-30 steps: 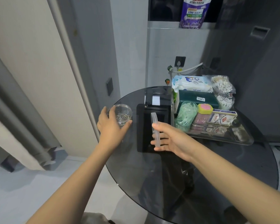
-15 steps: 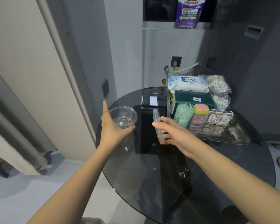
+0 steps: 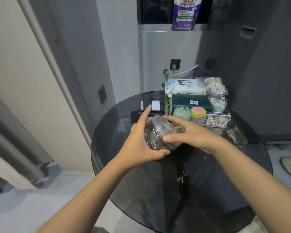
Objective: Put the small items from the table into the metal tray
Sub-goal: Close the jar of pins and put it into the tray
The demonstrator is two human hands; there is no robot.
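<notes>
Left hand (image 3: 138,140): cups small clear round plastic jar (image 3: 156,138), above round dark glass table (image 3: 141,182).
Right hand (image 3: 190,133): fingers clasp jar's clear lid (image 3: 160,125).

A clear jar (image 3: 155,138) is tilting above the glass table (image 3: 124,165), between the left hand (image 3: 138,142) and the right hand (image 3: 190,133). The metal tray (image 3: 240,140) is sitting on the table's far right, holding a card box (image 3: 215,121), with a wipes pack (image 3: 183,86) lying behind it.
</notes>
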